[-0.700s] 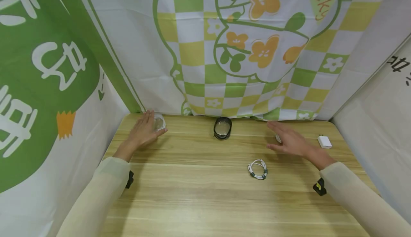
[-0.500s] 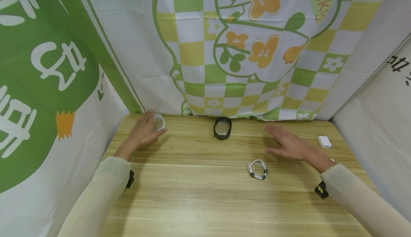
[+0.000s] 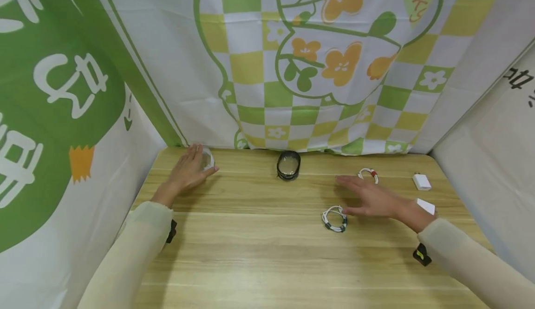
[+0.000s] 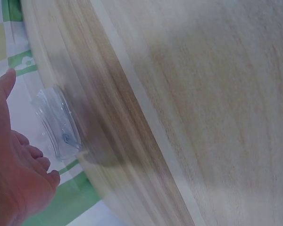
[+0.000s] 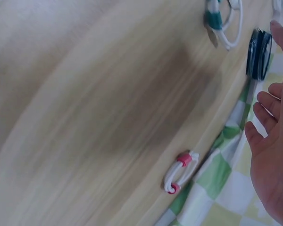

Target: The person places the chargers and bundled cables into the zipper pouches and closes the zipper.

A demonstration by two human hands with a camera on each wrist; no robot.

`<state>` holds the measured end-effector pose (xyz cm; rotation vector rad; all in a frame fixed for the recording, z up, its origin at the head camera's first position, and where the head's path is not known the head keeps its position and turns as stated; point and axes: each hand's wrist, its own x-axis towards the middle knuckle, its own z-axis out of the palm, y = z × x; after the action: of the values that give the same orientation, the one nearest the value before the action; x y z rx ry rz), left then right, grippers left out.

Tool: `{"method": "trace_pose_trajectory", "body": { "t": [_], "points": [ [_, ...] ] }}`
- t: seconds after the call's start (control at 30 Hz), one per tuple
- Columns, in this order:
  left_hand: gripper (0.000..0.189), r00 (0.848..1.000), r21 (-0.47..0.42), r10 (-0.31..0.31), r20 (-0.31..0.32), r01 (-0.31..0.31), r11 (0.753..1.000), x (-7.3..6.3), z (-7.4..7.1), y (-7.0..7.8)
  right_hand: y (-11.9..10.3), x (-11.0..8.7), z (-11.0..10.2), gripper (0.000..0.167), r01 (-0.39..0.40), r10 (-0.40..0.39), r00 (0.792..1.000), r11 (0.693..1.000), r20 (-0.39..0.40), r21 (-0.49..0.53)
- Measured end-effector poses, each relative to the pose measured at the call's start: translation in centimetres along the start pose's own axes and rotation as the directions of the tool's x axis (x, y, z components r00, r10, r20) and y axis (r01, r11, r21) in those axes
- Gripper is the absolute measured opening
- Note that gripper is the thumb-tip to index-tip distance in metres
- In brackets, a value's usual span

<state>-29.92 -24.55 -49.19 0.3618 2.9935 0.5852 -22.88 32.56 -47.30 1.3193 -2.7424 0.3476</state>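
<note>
At the back left of the table, my left hand (image 3: 186,169) is held with straight fingers beside a coiled white cable in clear plastic (image 3: 207,159). The left wrist view shows a gap between that packet (image 4: 59,123) and the palm. My right hand (image 3: 372,197) hovers over the right side, fingers straight, holding nothing. Its thumb is near a coiled white cable with green ties (image 3: 334,219). Just beyond its fingers lies a coiled white cable with red ties (image 3: 368,175). A coiled black cable in clear wrap (image 3: 288,165) lies at the back middle.
A white charger plug (image 3: 421,181) lies at the back right. Another white block (image 3: 426,206) is partly covered by my right wrist. A patterned cloth (image 3: 309,90) hangs along the table's back edge, and cloth walls stand on both sides.
My right hand has moved left and toward me, uncovering the red-tied cable and the second white block. The left hand has stayed in place. The head view has shifted slightly.
</note>
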Motion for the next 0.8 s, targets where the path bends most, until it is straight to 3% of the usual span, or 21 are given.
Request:
{"method": "trace_pose_trajectory", "body": {
  "t": [0.37, 0.8],
  "points": [
    [0.098, 1.0, -0.015, 0.002, -0.006, -0.002, 1.0, 0.3, 0.4, -0.2, -1.1, -0.3, 1.5, 0.094, 0.121, -0.123, 0.991, 0.992, 0.048, 0.039],
    [0.098, 1.0, -0.003, -0.004, 0.029, 0.004, 1.0, 0.7, 0.6, -0.3, -2.3, -0.5, 2.3, 0.102, 0.056, -0.068, 0.981, 0.996, 0.18, 0.071]
  ]
}}
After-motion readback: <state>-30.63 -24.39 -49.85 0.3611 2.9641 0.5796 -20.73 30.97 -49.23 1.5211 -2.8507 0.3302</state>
